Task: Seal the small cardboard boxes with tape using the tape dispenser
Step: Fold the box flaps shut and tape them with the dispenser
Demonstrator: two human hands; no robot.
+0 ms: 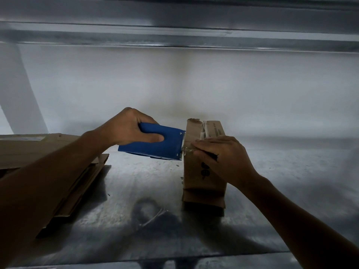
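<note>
Left grip [128, 127] clasps the blue plastic tape dispenser [153, 144], toothed edge touching the small brown cardboard box [204, 183] standing on the grey metal worktop [136, 191], while right grip [225, 158] presses straight fingers on the box.

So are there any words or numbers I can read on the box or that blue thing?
Nothing reads clearly enough to quote.
Small cardboard box, top face: a line of dark print, too blurred to read.
Same box, front face: round black marks, partly under the right hand, not legible.
Flattened cardboard on the left: pale label, too blurred.
Blue tape dispenser: no writing shows.
</note>
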